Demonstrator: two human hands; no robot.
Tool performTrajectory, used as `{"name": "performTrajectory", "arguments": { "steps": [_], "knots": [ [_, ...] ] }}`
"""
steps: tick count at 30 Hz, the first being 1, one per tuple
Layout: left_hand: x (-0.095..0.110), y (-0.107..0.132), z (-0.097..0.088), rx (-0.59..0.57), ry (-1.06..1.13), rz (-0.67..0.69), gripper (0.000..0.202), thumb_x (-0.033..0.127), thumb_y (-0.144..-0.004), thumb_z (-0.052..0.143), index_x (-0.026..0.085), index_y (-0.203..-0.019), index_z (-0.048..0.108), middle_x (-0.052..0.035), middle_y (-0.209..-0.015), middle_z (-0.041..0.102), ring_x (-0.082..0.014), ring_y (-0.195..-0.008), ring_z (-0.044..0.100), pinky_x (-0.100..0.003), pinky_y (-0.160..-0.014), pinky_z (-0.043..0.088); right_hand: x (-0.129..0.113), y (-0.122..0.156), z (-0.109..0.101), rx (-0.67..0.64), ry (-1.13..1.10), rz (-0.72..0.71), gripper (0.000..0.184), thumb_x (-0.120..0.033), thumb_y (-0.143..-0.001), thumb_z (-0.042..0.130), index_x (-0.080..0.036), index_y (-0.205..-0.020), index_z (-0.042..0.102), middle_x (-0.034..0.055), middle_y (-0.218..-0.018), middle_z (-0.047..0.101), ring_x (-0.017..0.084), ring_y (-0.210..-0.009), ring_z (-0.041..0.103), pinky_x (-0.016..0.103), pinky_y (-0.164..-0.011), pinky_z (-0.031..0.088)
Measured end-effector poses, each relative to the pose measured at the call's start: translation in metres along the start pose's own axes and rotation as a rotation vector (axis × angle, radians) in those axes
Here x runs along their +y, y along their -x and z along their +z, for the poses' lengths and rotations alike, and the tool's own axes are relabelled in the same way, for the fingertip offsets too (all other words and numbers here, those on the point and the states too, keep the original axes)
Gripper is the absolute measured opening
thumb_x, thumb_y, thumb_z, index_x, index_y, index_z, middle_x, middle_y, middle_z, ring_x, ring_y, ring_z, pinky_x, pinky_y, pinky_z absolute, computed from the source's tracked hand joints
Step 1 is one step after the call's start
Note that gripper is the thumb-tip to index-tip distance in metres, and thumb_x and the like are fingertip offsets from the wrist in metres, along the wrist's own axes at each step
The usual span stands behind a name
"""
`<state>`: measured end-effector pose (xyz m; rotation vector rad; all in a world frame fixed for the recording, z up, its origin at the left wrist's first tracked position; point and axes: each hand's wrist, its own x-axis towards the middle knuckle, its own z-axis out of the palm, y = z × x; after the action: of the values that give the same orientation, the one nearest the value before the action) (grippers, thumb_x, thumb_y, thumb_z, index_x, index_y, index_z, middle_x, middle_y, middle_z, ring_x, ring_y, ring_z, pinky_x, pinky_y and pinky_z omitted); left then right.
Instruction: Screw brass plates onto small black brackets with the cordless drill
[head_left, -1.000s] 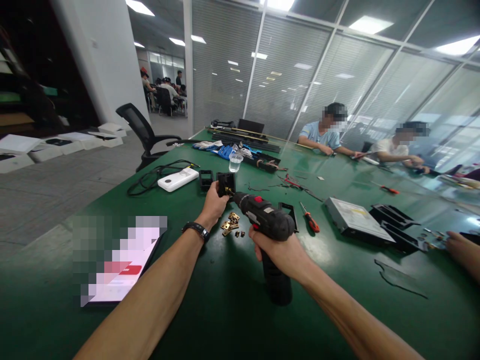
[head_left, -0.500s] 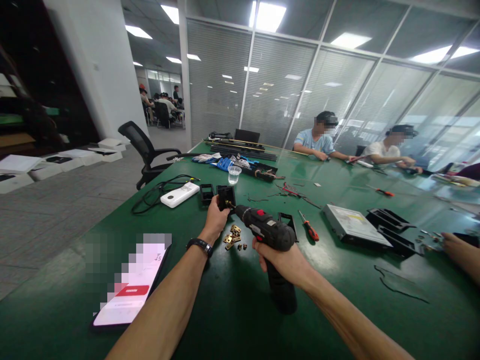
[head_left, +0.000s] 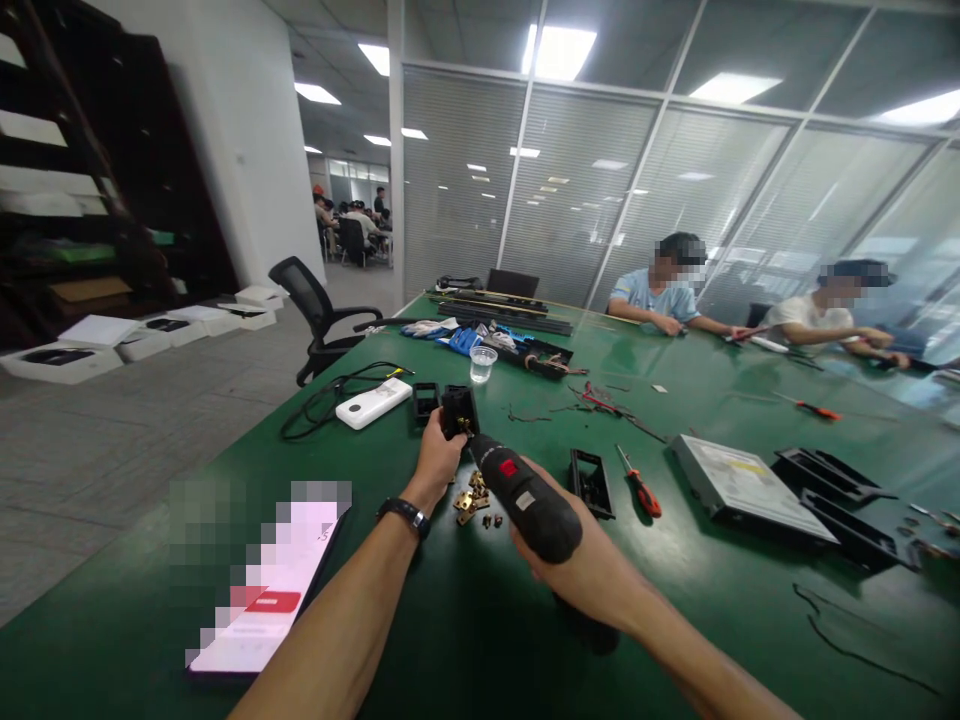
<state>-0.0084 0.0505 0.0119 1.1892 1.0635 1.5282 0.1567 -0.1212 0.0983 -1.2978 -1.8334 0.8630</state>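
Note:
My left hand [head_left: 439,455] grips a small black plastic housing [head_left: 460,408] and holds it up above the green table. In my right hand [head_left: 566,545] is a black cordless drill [head_left: 529,500], its nose aimed at the housing. The drill's tip meets the housing near some brass-coloured metal; whether it sits on a screw is too small to tell. Just below lie several brass-coloured metal pieces [head_left: 471,497]. One black frame [head_left: 426,400] stands beside the held housing, and another black frame [head_left: 590,483] lies right of the drill.
An orange-handled screwdriver [head_left: 641,485] and a silver metal box [head_left: 750,490] lie to the right. On the left are a lit phone [head_left: 277,590] and a white device [head_left: 373,403]. A clear plastic cup [head_left: 482,365] stands farther back. Two people sit across the table.
The view has swung left, so the scene shifts rightward. The drill has turned, its rear end now pointing more toward me. Both hands keep their holds.

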Motion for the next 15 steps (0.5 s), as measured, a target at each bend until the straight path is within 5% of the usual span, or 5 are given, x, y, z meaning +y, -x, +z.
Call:
{"name": "performTrajectory", "arguments": {
  "steps": [2,7,15],
  "knots": [
    [-0.002,-0.001,0.000,-0.012,-0.011,0.008,0.048,0.002,-0.073,0.066,0.017,-0.119,0.060,-0.0124,-0.125,0.069,-0.0225,-0.116,0.066,-0.039,-0.107,0.047,-0.002,0.002,-0.001,-0.057,0.041,-0.078,0.086,-0.011,-0.076,0.066,-0.024,-0.156,0.038,0.0101,-0.122,0.072,0.023,-0.099,0.071,0.033,-0.082,0.054],
    [-0.007,-0.004,-0.001,-0.040,-0.050,0.037,0.046,0.005,-0.073,0.065,0.018,-0.117,0.061,-0.0100,-0.119,0.071,-0.0234,-0.116,0.066,-0.041,-0.109,0.047,0.002,0.006,-0.002,-0.124,0.257,-0.048,0.101,-0.014,-0.069,0.068,-0.025,-0.161,0.027,0.0101,-0.113,0.075,0.026,-0.092,0.072,0.034,-0.076,0.052],
    [-0.002,0.000,-0.001,-0.089,-0.126,0.067,0.048,0.007,-0.075,0.066,0.021,-0.121,0.061,-0.0097,-0.121,0.071,-0.0244,-0.117,0.067,-0.043,-0.109,0.047,0.002,0.015,-0.008,-0.123,0.444,-0.031,0.105,-0.022,-0.071,0.072,-0.027,-0.164,0.023,0.0133,-0.127,0.071,0.030,-0.101,0.072,0.036,-0.081,0.050]
  ]
}}
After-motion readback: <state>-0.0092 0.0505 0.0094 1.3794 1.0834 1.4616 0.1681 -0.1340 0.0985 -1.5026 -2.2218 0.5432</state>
